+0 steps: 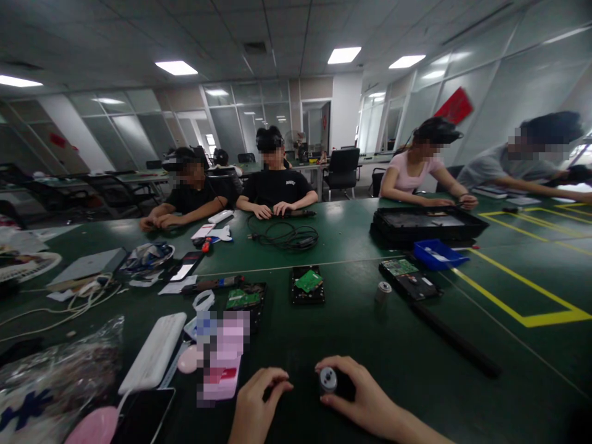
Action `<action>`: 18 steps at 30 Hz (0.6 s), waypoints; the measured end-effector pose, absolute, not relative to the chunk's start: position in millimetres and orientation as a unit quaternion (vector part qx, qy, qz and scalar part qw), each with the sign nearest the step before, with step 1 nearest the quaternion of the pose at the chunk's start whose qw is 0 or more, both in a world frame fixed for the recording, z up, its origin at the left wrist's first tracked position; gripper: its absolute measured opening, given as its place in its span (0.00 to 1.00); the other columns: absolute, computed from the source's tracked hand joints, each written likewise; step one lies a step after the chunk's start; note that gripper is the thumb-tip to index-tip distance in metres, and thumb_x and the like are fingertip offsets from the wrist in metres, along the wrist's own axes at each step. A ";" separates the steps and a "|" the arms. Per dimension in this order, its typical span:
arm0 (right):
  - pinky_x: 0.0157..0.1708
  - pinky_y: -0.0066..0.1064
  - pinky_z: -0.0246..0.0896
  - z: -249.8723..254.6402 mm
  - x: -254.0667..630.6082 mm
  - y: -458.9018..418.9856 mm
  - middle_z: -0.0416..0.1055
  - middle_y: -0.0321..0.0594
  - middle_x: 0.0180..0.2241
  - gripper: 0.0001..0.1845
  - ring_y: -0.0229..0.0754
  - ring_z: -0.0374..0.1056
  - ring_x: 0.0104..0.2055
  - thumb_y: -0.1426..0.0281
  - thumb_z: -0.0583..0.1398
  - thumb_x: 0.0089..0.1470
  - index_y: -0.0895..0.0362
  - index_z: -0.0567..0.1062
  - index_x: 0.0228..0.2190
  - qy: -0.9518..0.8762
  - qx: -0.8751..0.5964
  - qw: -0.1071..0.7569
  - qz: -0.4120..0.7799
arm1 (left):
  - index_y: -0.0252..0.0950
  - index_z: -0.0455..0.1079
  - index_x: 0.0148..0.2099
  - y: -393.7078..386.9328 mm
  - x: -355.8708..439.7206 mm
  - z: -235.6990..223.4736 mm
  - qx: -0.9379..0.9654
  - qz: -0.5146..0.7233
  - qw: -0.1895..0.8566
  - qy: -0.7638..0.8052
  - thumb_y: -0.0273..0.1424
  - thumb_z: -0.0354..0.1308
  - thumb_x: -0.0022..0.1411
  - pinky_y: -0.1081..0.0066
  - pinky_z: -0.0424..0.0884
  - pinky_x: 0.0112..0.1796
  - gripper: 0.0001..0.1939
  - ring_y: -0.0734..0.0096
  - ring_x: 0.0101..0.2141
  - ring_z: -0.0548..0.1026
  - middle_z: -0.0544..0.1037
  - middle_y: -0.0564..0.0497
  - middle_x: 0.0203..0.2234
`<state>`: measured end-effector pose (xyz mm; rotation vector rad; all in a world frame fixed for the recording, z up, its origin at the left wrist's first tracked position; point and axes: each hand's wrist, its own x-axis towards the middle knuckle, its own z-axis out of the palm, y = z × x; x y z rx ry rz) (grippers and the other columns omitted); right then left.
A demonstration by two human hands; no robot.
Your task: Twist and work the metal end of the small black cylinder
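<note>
Right hand holds a metal cylinder, seemingly upright; left hand curls nearby, apart from it.

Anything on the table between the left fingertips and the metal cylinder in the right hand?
Nothing visible but bare green tabletop, as the head view shows; the left hand is apart from the metal cylinder, which the right hand grips.

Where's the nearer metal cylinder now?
Low in the head view, just right of centre, the metal cylinder is in the right hand, between thumb and fingertips.
</note>
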<state>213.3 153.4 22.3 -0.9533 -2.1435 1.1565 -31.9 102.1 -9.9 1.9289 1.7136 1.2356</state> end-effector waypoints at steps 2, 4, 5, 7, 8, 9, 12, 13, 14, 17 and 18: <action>0.52 0.40 0.61 20.8 213.1 153.9 0.73 0.40 0.48 0.22 0.48 0.67 0.50 0.66 0.65 0.51 0.51 0.72 0.48 -0.792 -0.349 0.265 0.425 | 0.41 0.76 0.35 102.7 -31.5 -9.9 0.663 0.429 0.150 0.595 0.46 0.56 0.62 0.71 0.77 0.33 0.15 0.66 0.30 0.79 0.80 0.52 0.28; 0.52 0.40 0.61 20.1 213.3 154.3 0.73 0.40 0.48 0.22 0.48 0.68 0.50 0.66 0.65 0.51 0.50 0.72 0.48 -0.793 -0.348 0.266 0.424 | 0.42 0.76 0.36 104.0 -32.5 -10.7 0.658 0.430 0.161 0.597 0.45 0.58 0.61 0.69 0.78 0.34 0.14 0.65 0.31 0.80 0.80 0.51 0.30; 0.52 0.40 0.61 20.2 213.5 154.4 0.73 0.40 0.48 0.22 0.48 0.67 0.50 0.66 0.66 0.51 0.50 0.71 0.48 -0.793 -0.347 0.266 0.424 | 0.42 0.76 0.37 104.8 -33.6 -11.3 0.654 0.429 0.164 0.601 0.45 0.59 0.61 0.69 0.78 0.34 0.13 0.64 0.32 0.80 0.80 0.51 0.30; 0.53 0.39 0.60 20.7 213.9 154.4 0.73 0.39 0.48 0.22 0.48 0.67 0.51 0.66 0.65 0.51 0.50 0.71 0.48 -0.793 -0.347 0.264 0.426 | 0.42 0.76 0.38 106.6 -36.1 -12.7 0.647 0.423 0.174 0.611 0.44 0.61 0.58 0.68 0.78 0.34 0.13 0.63 0.32 0.80 0.81 0.51 0.30; 0.53 0.39 0.60 21.0 214.0 154.4 0.72 0.39 0.48 0.22 0.47 0.67 0.51 0.66 0.65 0.51 0.50 0.71 0.49 -0.792 -0.348 0.264 0.427 | 0.42 0.76 0.38 107.5 -37.1 -13.1 0.640 0.422 0.180 0.616 0.44 0.62 0.57 0.67 0.79 0.34 0.13 0.63 0.32 0.81 0.81 0.51 0.30; 0.53 0.39 0.60 21.3 214.1 154.3 0.72 0.39 0.49 0.22 0.47 0.67 0.51 0.66 0.66 0.51 0.50 0.71 0.49 -0.792 -0.349 0.263 0.427 | 0.41 0.76 0.38 108.2 -37.4 -12.9 0.632 0.423 0.186 0.622 0.44 0.63 0.56 0.67 0.79 0.34 0.13 0.63 0.32 0.81 0.81 0.51 0.30; 0.53 0.39 0.60 21.2 214.2 154.0 0.72 0.40 0.48 0.22 0.48 0.67 0.51 0.66 0.66 0.51 0.50 0.71 0.48 -0.792 -0.349 0.267 0.424 | 0.40 0.75 0.34 110.2 -31.2 -4.5 0.618 0.438 0.201 0.621 0.44 0.63 0.56 0.69 0.78 0.33 0.12 0.64 0.29 0.81 0.81 0.53 0.27; 0.53 0.39 0.60 20.6 214.2 153.9 0.72 0.40 0.48 0.22 0.48 0.67 0.51 0.66 0.66 0.50 0.50 0.71 0.48 -0.793 -0.347 0.270 0.422 | 0.40 0.74 0.33 111.0 -26.1 1.5 0.623 0.444 0.203 0.611 0.42 0.63 0.56 0.70 0.78 0.32 0.11 0.65 0.29 0.81 0.81 0.54 0.26; 0.53 0.39 0.60 19.7 214.2 153.8 0.73 0.40 0.48 0.22 0.48 0.67 0.51 0.66 0.65 0.51 0.50 0.72 0.48 -0.794 -0.344 0.272 0.421 | 0.40 0.74 0.33 112.1 -19.5 8.7 0.635 0.448 0.208 0.594 0.40 0.64 0.57 0.71 0.77 0.32 0.09 0.66 0.28 0.80 0.81 0.54 0.26; 0.51 0.38 0.62 15.2 213.9 153.6 0.73 0.41 0.47 0.22 0.48 0.68 0.49 0.65 0.65 0.51 0.51 0.71 0.48 -0.797 -0.341 0.277 0.414 | 0.40 0.73 0.33 117.4 5.2 31.9 0.660 0.473 0.239 0.533 0.34 0.65 0.56 0.74 0.77 0.33 0.05 0.68 0.29 0.81 0.82 0.55 0.27; 0.50 0.38 0.62 13.4 213.7 153.6 0.73 0.42 0.47 0.22 0.48 0.68 0.49 0.65 0.65 0.51 0.51 0.71 0.49 -0.797 -0.344 0.279 0.411 | 0.40 0.73 0.32 119.6 13.3 38.0 0.657 0.480 0.256 0.521 0.32 0.65 0.56 0.74 0.77 0.33 0.04 0.69 0.29 0.81 0.82 0.55 0.27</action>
